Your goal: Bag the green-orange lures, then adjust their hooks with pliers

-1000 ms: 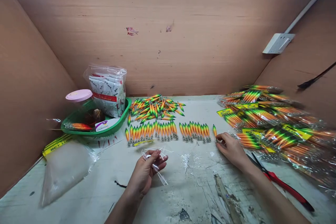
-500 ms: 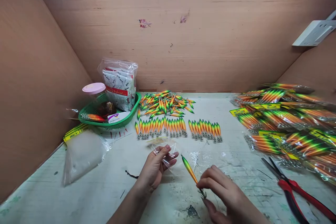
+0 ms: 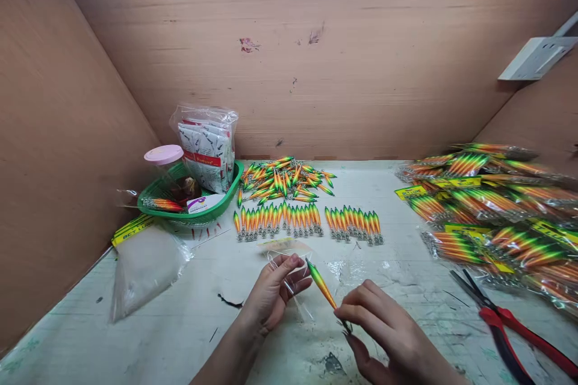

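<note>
My left hand (image 3: 276,289) pinches a clear plastic bag (image 3: 300,307) above the middle of the table, the bag's thin wall spreading around the fingers. In my right hand (image 3: 383,328) is a green, yellow and orange fishing lure (image 3: 321,283), gripped near its hooked end. The lure's dark green tip points up and left, close to the left fingertips and the bag; whether it touches the bag I cannot tell. Beyond the hands stand two rows of like lures, a longer left row (image 3: 271,219) and a shorter right row (image 3: 352,222), with a loose lure pile (image 3: 286,177) behind.
Red-handled pliers (image 3: 501,319) lie at the right, below a heap of packed lures (image 3: 487,210). At the left, flat empty bags (image 3: 147,264) lie before a green basket (image 3: 217,210) holding a pink-lidded jar (image 3: 163,155) and a bag of packets (image 3: 205,150). Board walls enclose the table.
My right hand has brought the lure slightly left, its tip nearer the bag and my left fingers. The left hand has shifted a little right and down, still pinching the bag.
</note>
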`<move>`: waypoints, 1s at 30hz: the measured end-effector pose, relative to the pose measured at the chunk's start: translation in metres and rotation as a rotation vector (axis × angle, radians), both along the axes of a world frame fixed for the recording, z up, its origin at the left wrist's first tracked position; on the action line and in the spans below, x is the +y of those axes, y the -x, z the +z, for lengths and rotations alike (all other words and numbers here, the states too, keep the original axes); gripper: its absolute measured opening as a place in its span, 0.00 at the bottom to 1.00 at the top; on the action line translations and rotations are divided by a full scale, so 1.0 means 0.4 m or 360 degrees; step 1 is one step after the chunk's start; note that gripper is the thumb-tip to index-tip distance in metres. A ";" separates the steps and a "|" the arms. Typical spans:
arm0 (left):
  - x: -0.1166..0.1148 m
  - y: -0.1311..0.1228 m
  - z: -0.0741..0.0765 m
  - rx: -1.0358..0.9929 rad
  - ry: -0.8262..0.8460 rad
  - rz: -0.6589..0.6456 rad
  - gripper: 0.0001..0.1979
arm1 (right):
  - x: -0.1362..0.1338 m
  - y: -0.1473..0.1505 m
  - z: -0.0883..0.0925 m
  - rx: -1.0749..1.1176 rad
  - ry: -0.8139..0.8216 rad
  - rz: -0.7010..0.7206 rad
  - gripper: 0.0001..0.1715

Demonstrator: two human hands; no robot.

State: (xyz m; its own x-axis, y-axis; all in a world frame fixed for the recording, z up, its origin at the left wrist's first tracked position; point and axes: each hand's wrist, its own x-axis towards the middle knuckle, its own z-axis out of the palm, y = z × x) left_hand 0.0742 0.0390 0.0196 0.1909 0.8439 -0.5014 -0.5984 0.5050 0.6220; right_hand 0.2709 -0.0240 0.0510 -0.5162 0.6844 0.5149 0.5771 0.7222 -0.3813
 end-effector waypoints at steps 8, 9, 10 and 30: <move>-0.020 -0.013 0.009 -0.0167 -0.0269 -0.0296 0.20 | 0.048 0.060 -0.022 -0.0186 -0.0630 -0.0226 0.17; -0.020 -0.014 0.013 -0.0213 -0.0233 -0.0274 0.23 | 0.050 0.063 -0.021 -0.0192 -0.0641 -0.0237 0.17; -0.020 -0.015 0.017 -0.0259 -0.0188 -0.0254 0.24 | 0.050 0.067 -0.022 -0.0186 -0.0651 -0.0247 0.17; -0.042 -0.042 0.009 -0.0714 -0.0030 -0.0144 0.22 | 0.078 0.112 -0.079 0.0284 -0.0324 -0.0281 0.22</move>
State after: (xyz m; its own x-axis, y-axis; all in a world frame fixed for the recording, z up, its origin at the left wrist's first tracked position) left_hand 0.0908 0.0221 0.0233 0.4590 0.8219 -0.3372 -0.7648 0.5587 0.3207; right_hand 0.2262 0.0072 0.0195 -0.2882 0.6290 0.7220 0.6371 0.6888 -0.3459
